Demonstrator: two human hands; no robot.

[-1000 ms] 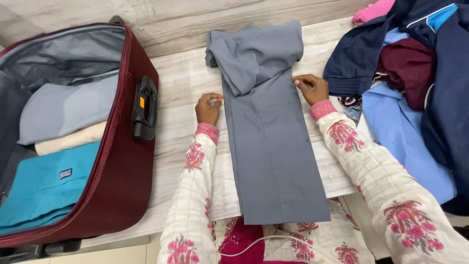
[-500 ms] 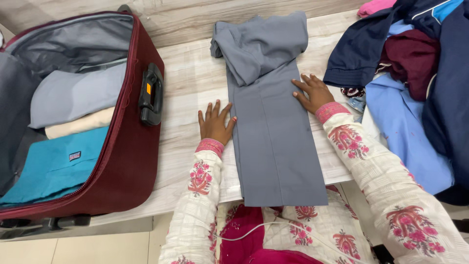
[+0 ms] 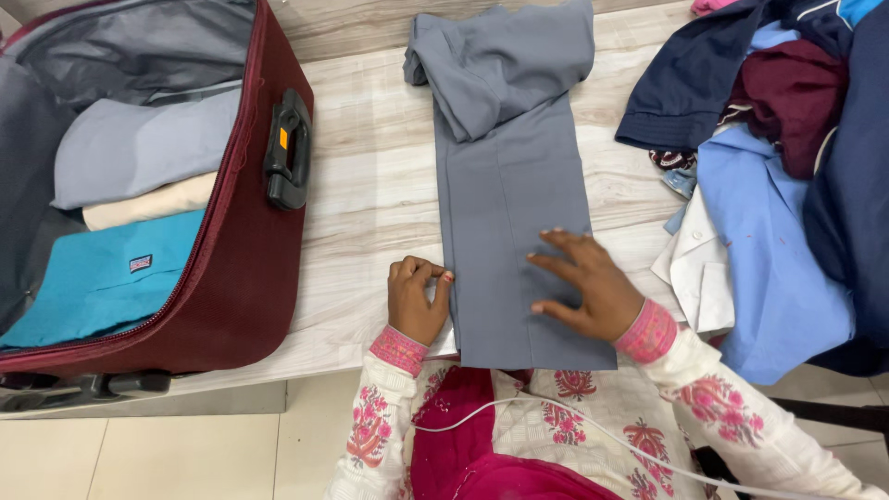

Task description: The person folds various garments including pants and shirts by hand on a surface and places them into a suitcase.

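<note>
At nine o'clock an open maroon suitcase [image 3: 245, 241] lies on the pale wood-grain table [image 3: 370, 185], its black handle [image 3: 287, 148] facing the middle. Inside it, folded clothes sit in a row: a grey piece [image 3: 139, 148] at the top, a cream one [image 3: 148, 202] below it, and a teal one [image 3: 102, 278] nearest the person.

At the centre, a pair of grey trousers [image 3: 509, 185] is stretched lengthwise from twelve to six o'clock, with its far end doubled back on itself at twelve o'clock and its near end reaching the table edge.

The left hand [image 3: 419, 301], at about seven o'clock, has its fingers curled together and pinches the left edge of the trousers near the bottom. The right hand [image 3: 588, 287], at about five o'clock, lies flat on the cloth with fingers spread apart, pressing on the lower right part and gripping nothing.

At three o'clock a loose heap of clothes [image 3: 787, 139] covers the table, navy, maroon, light blue and white pieces overlapping.
</note>
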